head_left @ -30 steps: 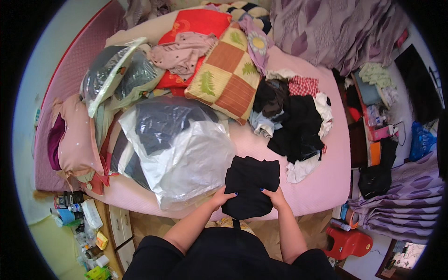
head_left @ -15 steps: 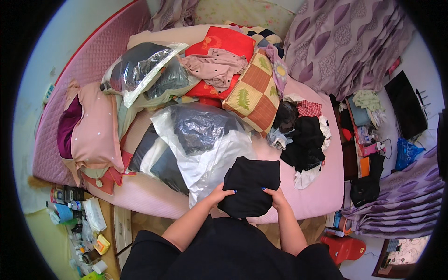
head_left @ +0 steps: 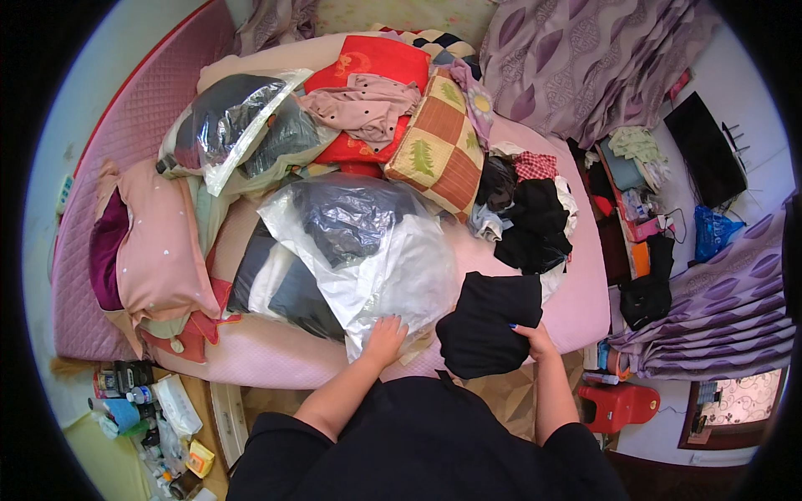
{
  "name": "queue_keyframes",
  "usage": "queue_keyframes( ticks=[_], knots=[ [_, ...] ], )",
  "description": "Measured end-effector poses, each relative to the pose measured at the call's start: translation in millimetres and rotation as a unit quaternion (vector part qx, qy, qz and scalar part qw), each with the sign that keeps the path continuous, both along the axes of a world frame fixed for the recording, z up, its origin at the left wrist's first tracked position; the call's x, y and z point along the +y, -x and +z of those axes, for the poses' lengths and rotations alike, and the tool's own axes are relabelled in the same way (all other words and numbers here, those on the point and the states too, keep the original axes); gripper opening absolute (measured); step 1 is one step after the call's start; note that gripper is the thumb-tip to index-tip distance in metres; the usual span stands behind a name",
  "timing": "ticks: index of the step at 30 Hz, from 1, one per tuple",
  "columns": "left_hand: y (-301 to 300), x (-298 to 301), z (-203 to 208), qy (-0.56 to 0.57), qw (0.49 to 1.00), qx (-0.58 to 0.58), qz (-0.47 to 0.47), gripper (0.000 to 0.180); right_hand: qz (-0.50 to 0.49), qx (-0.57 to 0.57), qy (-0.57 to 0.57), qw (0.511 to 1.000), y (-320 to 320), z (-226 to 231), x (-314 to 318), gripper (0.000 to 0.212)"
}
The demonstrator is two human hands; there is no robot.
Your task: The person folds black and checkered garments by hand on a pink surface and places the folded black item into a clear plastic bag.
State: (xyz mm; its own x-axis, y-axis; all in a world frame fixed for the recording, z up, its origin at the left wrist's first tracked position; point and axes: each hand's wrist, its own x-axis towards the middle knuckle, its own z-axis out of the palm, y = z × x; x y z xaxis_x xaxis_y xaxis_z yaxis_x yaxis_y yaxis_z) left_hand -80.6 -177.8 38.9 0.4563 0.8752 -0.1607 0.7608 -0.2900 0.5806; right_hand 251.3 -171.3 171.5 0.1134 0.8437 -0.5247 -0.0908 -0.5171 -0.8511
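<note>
My right hand (head_left: 535, 341) grips the right edge of a folded black garment (head_left: 491, 321), thumb on top, holding it above the near edge of the bed. With fingers stretched out, my left hand (head_left: 386, 338) rests on the near part of a clear plastic storage bag (head_left: 401, 271). Dark and white folded items show through the plastic and beside it. How far the left fingertips reach into the bag's folds is hard to make out.
Behind lies a second filled plastic bag (head_left: 225, 125). A checked pillow (head_left: 434, 154), a pink pillow (head_left: 163, 242) and a heap of black clothes (head_left: 535, 221) lie on the pink bed (head_left: 576, 309). A red stool (head_left: 620, 407) stands at right, a cluttered cabinet (head_left: 205, 409) at left.
My left hand has let go of the black garment and moved onto the plastic bag. My right hand has carried the garment to the right. The whole view has shifted slightly.
</note>
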Motion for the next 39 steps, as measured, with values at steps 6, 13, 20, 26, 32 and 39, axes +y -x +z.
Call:
queue_keyframes(
  ticks=[6,13,20,26,32,39],
  knots=[
    [-15,-10,-50,-0.162,0.934,0.298,-0.111,0.042,0.169,-0.118,-0.003,0.978,-28,32,3,0.050],
    [-30,-7,-60,-0.207,0.927,0.300,-0.083,0.033,0.376,-0.228,-0.067,0.896,-50,21,0,0.043],
    [-27,38,18,-0.008,0.951,-0.083,0.299,0.020,0.528,-0.383,-0.186,0.735,-24,39,-3,0.039],
    [-26,61,91,-0.001,0.950,-0.087,0.301,0.035,0.588,-0.401,-0.256,0.654,-6,65,-6,0.041],
    [-16,76,95,0.015,0.931,-0.175,0.319,0.036,0.637,-0.426,-0.259,0.588,17,100,-16,0.040],
    [2,79,100,0.136,0.901,-0.375,0.171,0.028,0.612,-0.451,-0.246,0.601,34,107,-21,0.043]
  ],
)
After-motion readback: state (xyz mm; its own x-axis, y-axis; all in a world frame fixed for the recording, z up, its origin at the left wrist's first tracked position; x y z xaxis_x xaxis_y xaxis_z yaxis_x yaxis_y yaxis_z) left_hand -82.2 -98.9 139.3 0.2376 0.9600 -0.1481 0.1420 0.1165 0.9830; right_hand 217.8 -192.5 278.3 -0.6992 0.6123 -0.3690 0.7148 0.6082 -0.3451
